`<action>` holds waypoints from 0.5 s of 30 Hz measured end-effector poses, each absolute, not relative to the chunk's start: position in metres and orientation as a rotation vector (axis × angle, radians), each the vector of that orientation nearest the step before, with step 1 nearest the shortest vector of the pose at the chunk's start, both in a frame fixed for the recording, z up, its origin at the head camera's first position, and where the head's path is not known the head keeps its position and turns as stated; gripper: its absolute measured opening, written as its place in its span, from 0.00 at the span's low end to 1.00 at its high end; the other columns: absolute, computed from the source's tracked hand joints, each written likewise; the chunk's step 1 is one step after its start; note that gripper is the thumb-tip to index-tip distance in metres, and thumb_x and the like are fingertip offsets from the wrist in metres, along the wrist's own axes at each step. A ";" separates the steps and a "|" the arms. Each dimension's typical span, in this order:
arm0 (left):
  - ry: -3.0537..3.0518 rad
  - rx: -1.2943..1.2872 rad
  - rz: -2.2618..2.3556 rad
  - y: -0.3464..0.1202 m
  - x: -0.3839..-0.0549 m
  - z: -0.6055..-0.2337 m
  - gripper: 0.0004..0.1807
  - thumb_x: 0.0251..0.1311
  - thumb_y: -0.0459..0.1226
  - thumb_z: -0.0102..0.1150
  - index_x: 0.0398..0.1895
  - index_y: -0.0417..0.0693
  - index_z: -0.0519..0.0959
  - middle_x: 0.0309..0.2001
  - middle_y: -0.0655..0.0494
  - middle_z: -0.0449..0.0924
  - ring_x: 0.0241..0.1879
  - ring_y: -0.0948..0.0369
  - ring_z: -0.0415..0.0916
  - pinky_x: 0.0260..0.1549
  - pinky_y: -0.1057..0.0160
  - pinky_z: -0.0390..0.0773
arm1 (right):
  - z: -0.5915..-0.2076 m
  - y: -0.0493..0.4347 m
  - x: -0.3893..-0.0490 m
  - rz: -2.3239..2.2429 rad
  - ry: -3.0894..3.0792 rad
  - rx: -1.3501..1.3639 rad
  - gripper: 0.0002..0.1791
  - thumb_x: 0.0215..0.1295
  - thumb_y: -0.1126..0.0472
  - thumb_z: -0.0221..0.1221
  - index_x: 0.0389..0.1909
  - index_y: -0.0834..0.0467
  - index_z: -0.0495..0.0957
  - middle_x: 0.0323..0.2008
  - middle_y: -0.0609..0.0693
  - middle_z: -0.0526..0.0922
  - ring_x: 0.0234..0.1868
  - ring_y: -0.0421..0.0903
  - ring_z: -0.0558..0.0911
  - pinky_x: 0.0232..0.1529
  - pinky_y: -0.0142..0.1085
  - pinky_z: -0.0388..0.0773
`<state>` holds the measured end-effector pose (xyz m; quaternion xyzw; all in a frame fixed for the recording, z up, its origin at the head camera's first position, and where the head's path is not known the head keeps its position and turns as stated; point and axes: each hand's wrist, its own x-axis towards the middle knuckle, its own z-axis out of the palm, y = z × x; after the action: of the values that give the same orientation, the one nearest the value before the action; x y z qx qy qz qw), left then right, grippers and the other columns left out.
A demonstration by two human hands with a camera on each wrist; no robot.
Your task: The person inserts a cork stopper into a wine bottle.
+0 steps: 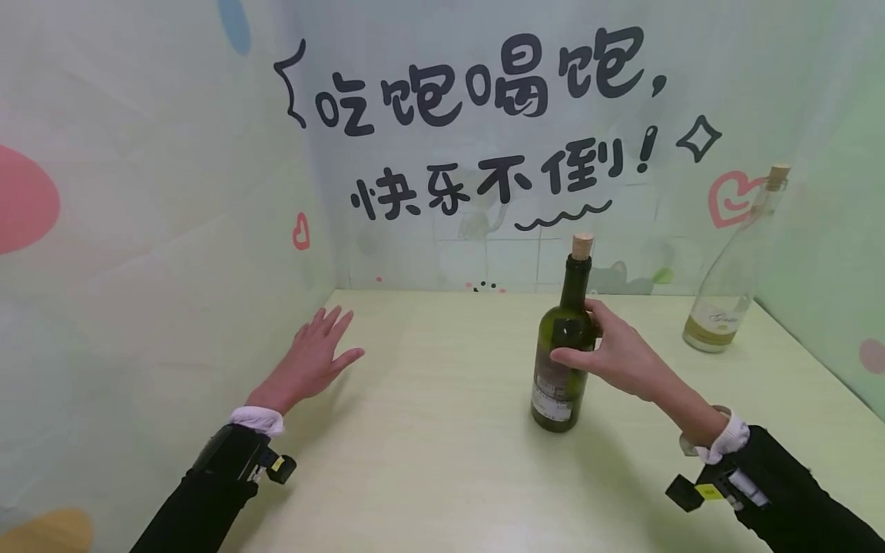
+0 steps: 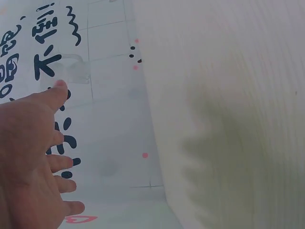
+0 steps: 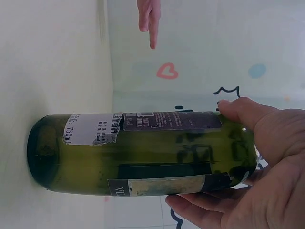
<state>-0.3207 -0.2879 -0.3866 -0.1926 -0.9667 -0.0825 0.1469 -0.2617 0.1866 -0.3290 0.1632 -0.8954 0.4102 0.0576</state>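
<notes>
A dark green wine bottle (image 1: 568,330) with a cork (image 1: 582,246) in its neck stands upright at the middle right of the table. My right hand (image 1: 625,353) grips its upper body from the right, thumb in front and fingers behind. The right wrist view shows the bottle (image 3: 143,152) close up, with a white sticker (image 3: 93,129) reading 750ml and a dark label. My left hand (image 1: 314,353) hovers over the left part of the table, fingers spread and holding nothing. In the left wrist view the left hand (image 2: 28,152) has its fingers extended.
A clear glass bottle (image 1: 719,307) with a cork and a pale label stands at the back right, near the right wall. Printed walls border the pale wooden table (image 1: 429,430) at the back and both sides. The left forearm runs close to the left wall (image 1: 138,307).
</notes>
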 end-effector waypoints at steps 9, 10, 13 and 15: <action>-2.815 -0.507 -0.249 -0.301 -0.327 -0.392 0.44 0.66 0.57 0.47 0.76 0.40 0.51 0.74 0.36 0.46 0.72 0.37 0.38 0.63 0.36 0.43 | -0.326 0.206 -0.269 1.253 -2.705 0.465 0.51 0.50 0.37 0.66 0.68 0.60 0.57 0.55 0.60 0.72 0.52 0.58 0.74 0.48 0.53 0.74; -2.820 -0.500 -0.251 -0.302 -0.328 -0.393 0.44 0.66 0.57 0.47 0.76 0.40 0.51 0.74 0.36 0.46 0.72 0.37 0.38 0.63 0.36 0.43 | -0.326 0.208 -0.269 1.257 -2.706 0.462 0.51 0.50 0.37 0.66 0.68 0.60 0.56 0.55 0.60 0.72 0.52 0.58 0.74 0.48 0.53 0.75; -2.830 -0.483 -0.249 -0.307 -0.330 -0.396 0.44 0.66 0.57 0.46 0.76 0.39 0.51 0.73 0.36 0.46 0.72 0.37 0.38 0.63 0.36 0.43 | -0.326 0.214 -0.272 1.258 -2.709 0.449 0.51 0.51 0.37 0.66 0.68 0.61 0.56 0.55 0.61 0.71 0.51 0.59 0.74 0.48 0.53 0.75; -2.835 -0.474 -0.245 -0.310 -0.331 -0.397 0.44 0.67 0.58 0.45 0.76 0.39 0.51 0.73 0.35 0.46 0.72 0.37 0.39 0.63 0.36 0.43 | -0.325 0.218 -0.274 1.264 -2.710 0.440 0.51 0.51 0.38 0.66 0.68 0.62 0.55 0.55 0.62 0.71 0.51 0.59 0.74 0.48 0.54 0.75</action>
<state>-0.3312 -0.3100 -0.3970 -0.1630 -0.9747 -0.0842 0.1281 -0.2742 0.2184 -0.3255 0.1453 -0.8950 0.4176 0.0596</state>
